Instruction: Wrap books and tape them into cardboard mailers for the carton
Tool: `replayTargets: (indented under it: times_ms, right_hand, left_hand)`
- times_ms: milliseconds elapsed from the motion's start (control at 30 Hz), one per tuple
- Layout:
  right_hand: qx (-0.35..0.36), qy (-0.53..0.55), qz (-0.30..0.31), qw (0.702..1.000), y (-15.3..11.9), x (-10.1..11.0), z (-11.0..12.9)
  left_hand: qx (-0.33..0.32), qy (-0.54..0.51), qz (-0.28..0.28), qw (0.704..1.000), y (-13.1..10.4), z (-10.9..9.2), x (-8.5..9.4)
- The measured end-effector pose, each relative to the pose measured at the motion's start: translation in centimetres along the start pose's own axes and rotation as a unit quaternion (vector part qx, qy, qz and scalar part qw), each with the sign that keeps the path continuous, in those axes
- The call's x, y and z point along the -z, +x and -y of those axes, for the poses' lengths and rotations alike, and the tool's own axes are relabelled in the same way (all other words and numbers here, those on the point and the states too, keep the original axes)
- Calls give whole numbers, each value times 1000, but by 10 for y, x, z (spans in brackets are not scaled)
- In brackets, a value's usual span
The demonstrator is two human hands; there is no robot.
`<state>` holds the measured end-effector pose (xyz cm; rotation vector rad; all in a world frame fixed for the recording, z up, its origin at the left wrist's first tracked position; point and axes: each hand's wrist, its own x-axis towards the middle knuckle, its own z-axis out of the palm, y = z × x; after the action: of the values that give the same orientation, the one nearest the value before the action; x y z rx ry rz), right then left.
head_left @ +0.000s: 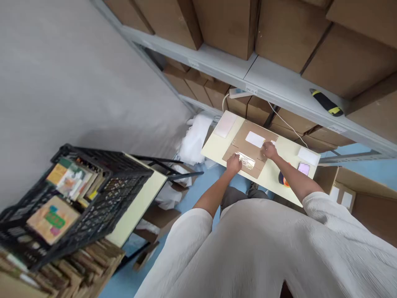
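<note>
A flat brown cardboard piece (pixel 240 138) lies on the cream table in front of me. It carries a white label (pixel 255 139) and, nearer to me, a shiny clear plastic strip (pixel 247 160). My left hand (pixel 233 163) is closed at the strip's left end, with its fingertips on or at the plastic. My right hand (pixel 269 150) rests over the cardboard's right side, fingers bent together beside the label. A small white bit shows just past those fingers. What the right fingertips pinch, if anything, is hidden.
On the table (pixel 214 147) lie white paper stacks, a phone (pixel 304 168) and an orange-and-dark-blue round thing (pixel 283 178), partly behind my right forearm. A shelf of boxes overhangs, with a box cutter (pixel 326 102). A black crate (pixel 124 203) of books stands left; an open carton (pixel 372 186), right.
</note>
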<state>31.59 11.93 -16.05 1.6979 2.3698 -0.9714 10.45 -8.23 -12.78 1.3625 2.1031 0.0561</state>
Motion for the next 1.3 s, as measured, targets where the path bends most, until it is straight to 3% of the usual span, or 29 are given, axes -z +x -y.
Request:
replayTargets:
  times_ms: [200, 533, 733, 1067, 1200, 1300]
  right_hand:
    - [11, -90, 46, 995, 53, 22, 1]
    - [46, -150, 72, 985, 92, 28, 8]
    - [39, -161, 64, 984, 88, 28, 7]
    - [-20, -158, 56, 986, 47, 22, 0]
    - [-35, -148, 57, 987, 40, 25, -3]
    - [-43, -145, 59, 987, 37, 27, -3]
  left_hand:
    - [74, -46, 9, 996, -15, -24, -28]
    - [166, -95, 2, 982, -16, -38, -39]
    - [220, -139, -31, 965, -12, -43, -49]
    - [269, -226, -91, 932, -9, -37, -60]
    - [288, -294, -172, 895, -9, -26, -60]
    - [257, -313, -262, 876, -9, -17, -55]
